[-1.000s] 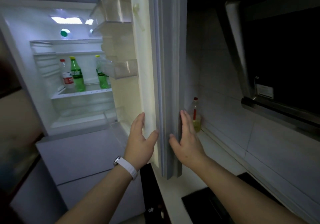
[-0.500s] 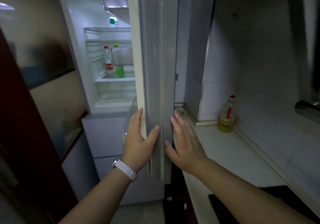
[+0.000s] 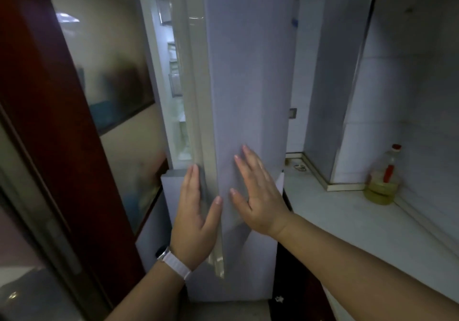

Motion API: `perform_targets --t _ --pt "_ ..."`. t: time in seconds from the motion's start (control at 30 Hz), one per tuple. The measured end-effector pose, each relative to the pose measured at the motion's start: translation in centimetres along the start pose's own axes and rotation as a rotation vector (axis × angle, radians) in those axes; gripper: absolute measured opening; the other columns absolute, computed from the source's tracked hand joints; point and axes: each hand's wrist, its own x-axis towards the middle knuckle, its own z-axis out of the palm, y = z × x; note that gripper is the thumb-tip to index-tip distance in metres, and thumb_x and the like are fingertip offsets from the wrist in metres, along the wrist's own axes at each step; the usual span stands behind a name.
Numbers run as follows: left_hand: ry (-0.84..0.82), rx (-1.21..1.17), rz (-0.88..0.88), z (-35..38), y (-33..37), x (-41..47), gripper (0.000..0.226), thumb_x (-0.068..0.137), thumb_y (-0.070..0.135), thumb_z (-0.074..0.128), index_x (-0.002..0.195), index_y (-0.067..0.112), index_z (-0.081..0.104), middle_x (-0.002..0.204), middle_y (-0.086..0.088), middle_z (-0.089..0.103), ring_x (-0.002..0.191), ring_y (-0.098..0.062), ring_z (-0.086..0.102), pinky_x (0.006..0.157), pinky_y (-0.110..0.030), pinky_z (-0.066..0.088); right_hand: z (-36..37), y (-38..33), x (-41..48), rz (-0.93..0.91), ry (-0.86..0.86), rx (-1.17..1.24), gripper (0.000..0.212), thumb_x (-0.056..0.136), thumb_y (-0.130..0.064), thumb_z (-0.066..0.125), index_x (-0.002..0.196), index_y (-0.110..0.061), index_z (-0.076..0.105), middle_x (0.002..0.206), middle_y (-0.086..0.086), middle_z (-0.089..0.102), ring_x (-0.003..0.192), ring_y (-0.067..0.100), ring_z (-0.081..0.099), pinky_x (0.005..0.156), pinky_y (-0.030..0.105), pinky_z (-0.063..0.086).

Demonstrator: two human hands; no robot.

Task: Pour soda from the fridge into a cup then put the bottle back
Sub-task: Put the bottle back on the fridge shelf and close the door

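Fridge door [image 3: 248,85] swings nearly closed; left grip [image 3: 196,211] and right grip [image 3: 258,196], flat and empty, should press evenly until sealed.

The fridge door [image 3: 248,85] hides nearly all the inside. Only a narrow lit strip of shelves [image 3: 175,72] shows at its left, too blurred to tell what stands there. The door's top is cut off by the upper edge. The yellow bottle [image 3: 381,184] far right on the desk [image 3: 347,221] is small and soft — its contents I cannot tell.
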Motion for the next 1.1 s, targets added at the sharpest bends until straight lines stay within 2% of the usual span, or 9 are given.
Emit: perform_targets --t 0.03,0.1,0.27,0.37,0.57,0.73,0.9,1.03,1.1 --pt "0.004 0.006 0.006 -0.5 -0.8 0.4 0.069 0.093 0.045 0.044 0.149 0.037 0.007 0.161 0.003 0.016 0.147 -0.006 0.013 0.120 -0.025 0.017 1.0 0.1 0.9 -0.006 -0.016 -0.025 0.066 0.100 -0.046 0.035 0.156 -0.025 0.006 0.163 -0.004 0.000 0.152 0.023 0.006 0.121 0.047 0.019" --pt "-0.004 -0.009 -0.001 -1.6 -2.6 1.3 0.067 0.093 0.043 0.043 0.148 0.038 0.006 0.160 0.008 0.014 0.147 -0.005 0.013 0.119 -0.025 0.016 2.9 0.3 2.3 -0.018 -0.038 -0.058 0.067 0.099 -0.049 0.035 0.156 -0.028 0.004 0.163 -0.003 0.001 0.152 0.023 0.007 0.120 0.048 0.020" --pt "-0.044 -0.119 -0.046 -4.0 -7.7 3.8 0.067 0.094 0.039 0.042 0.153 0.018 0.017 0.160 0.002 0.019 0.148 -0.013 0.017 0.119 -0.049 0.023 7.8 0.2 5.5 -0.046 -0.014 -0.165 0.065 0.099 -0.055 0.029 0.154 -0.025 0.007 0.162 0.007 0.009 0.150 0.029 0.014 0.122 0.039 0.013" --pt "-0.032 -0.163 -0.066 -5.2 -10.6 5.4 0.066 0.095 0.038 0.042 0.153 0.016 0.020 0.159 -0.001 0.023 0.146 -0.018 0.022 0.115 -0.055 0.027 10.5 -0.2 7.2 -0.027 0.000 -0.216 0.066 0.099 -0.055 0.029 0.153 -0.024 0.007 0.160 0.008 0.010 0.148 0.032 0.015 0.120 0.043 0.016" --pt "0.035 -0.176 -0.100 -6.9 -14.7 8.0 0.060 0.096 0.035 0.041 0.151 0.018 0.025 0.158 0.003 0.026 0.145 -0.011 0.023 0.117 -0.051 0.025 13.4 -0.8 10.4 -0.005 -0.048 -0.318 0.071 0.092 -0.049 0.043 0.152 -0.022 0.015 0.159 0.008 0.011 0.145 0.030 0.017 0.116 0.046 0.018" --pt "0.055 -0.170 -0.162 -7.2 -16.1 8.3 0.066 0.092 0.037 0.049 0.145 0.047 0.011 0.160 0.011 0.017 0.145 -0.005 0.019 0.117 -0.048 0.027 14.6 0.2 12.7 -0.037 -0.099 -0.427 0.074 0.090 -0.049 0.046 0.153 -0.022 0.018 0.160 0.009 0.008 0.147 0.030 0.012 0.120 0.045 0.012" --pt "0.059 -0.111 -0.220 -6.6 -18.1 9.4 0.080 0.092 0.036 0.057 0.154 0.030 0.006 0.161 0.007 0.013 0.146 -0.011 0.019 0.116 -0.049 0.028 16.5 2.5 14.8 -0.135 -0.185 -0.580 0.083 0.082 -0.040 0.060 0.153 -0.020 0.021 0.161 0.014 0.015 0.147 0.035 0.016 0.118 0.053 0.019" --pt "0.096 -0.097 -0.278 -5.7 -19.3 11.6 0.087 0.091 0.026 0.062 0.153 0.026 -0.001 0.162 0.008 0.005 0.147 -0.007 0.011 0.121 -0.043 0.020 18.6 3.8 16.5 -0.206 -0.188 -0.613 0.085 0.079 -0.035 0.067 0.152 -0.016 0.028 0.160 0.016 0.023 0.145 0.037 0.024 0.116 0.055 0.025" --pt "0.116 -0.122 -0.318 -5.5 -20.0 12.8 0.087 0.092 0.024 0.062 0.153 0.027 0.000 0.162 0.008 0.007 0.146 -0.005 0.013 0.120 -0.037 0.019 19.8 4.6 17.4 -0.224 -0.175 -0.620 0.086 0.079 -0.037 0.067 0.152 -0.017 0.028 0.161 0.015 0.020 0.145 0.036 0.022 0.117 0.055 0.021"
